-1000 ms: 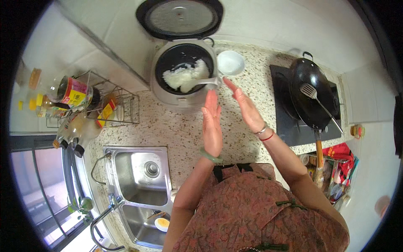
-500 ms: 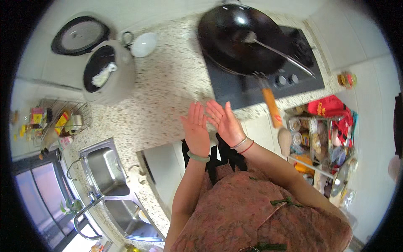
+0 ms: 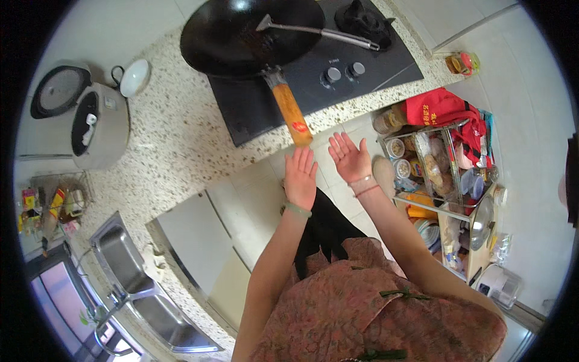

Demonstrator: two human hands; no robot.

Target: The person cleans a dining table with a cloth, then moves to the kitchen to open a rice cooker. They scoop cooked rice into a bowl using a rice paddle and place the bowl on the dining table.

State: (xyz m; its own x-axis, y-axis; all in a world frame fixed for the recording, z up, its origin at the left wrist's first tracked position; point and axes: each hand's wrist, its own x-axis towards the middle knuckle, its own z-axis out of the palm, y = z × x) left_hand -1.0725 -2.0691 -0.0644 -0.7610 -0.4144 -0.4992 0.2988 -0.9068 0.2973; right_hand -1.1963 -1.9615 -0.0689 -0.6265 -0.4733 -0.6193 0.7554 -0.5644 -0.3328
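Observation:
Both of my hands are held out in front of me, palms up and bare. My left hand, with a pale green bangle at the wrist, lies flat just below the end of the wooden handle of a black wok; whether it touches the handle I cannot tell. My right hand, its thumb apart from the fingers, is a little to the right of that handle. A metal spatula rests in the wok with its handle over the rim. Under the wok is a black gas stove.
A speckled counter runs left to an open rice cooker, a white bowl and a steel double sink. On the right stands a loaded rack with a red bag. A small jar sits at the counter's right end.
My view has swung to the right, so the wok, stove and rice cooker sit further left. My hands have moved apart from each other, and the left is now near the wok's handle.

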